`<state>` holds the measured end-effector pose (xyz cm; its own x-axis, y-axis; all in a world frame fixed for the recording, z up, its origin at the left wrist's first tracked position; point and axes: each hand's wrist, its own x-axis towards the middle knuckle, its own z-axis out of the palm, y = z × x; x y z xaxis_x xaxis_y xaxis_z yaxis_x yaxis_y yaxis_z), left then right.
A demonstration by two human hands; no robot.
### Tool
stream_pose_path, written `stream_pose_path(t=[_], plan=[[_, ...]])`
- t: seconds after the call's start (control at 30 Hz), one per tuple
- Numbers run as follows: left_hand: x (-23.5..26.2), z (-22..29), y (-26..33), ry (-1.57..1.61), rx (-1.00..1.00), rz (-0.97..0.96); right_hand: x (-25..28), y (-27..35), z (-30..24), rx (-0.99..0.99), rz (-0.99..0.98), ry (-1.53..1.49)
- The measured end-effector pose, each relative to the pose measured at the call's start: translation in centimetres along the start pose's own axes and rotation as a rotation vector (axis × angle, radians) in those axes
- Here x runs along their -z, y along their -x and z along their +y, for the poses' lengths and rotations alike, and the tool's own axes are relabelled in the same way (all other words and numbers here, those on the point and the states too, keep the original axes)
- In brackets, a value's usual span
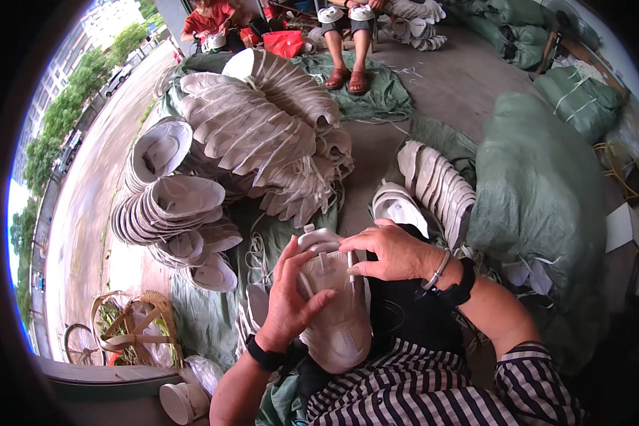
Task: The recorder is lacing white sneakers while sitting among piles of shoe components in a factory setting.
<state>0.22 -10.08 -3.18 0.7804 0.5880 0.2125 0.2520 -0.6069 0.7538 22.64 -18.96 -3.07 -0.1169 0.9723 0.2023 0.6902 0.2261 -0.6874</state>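
A white shoe upper (337,319) lies on my lap, toe toward me. My left hand (289,298) grips its left side, fingers spread over the lacing area. My right hand (394,250) pinches a white lace tip at the upper's top edge near the eyelets. Both wrists wear dark bands, the right also a thin bracelet.
Long nested rows of white shoe uppers (248,121) lie heaped on a green tarp (376,85) ahead and to the left. More uppers (437,184) lean against a big green sack (539,192) on the right. A woven basket (131,323) stands lower left. Two seated people (348,42) work at the back.
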Motion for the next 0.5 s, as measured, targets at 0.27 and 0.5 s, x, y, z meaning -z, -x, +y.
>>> stream_pose_path(t=[0.27,0.5], plan=[[-1.6,-2.4,-1.0,0.581,0.089,-0.027,0.7,0.8,1.4,-0.066,-0.018,-0.033],[-1.9,-1.7,-0.7,0.441,0.015,-0.062,1.2,2.3,1.3,-0.100,-0.041,-0.102]])
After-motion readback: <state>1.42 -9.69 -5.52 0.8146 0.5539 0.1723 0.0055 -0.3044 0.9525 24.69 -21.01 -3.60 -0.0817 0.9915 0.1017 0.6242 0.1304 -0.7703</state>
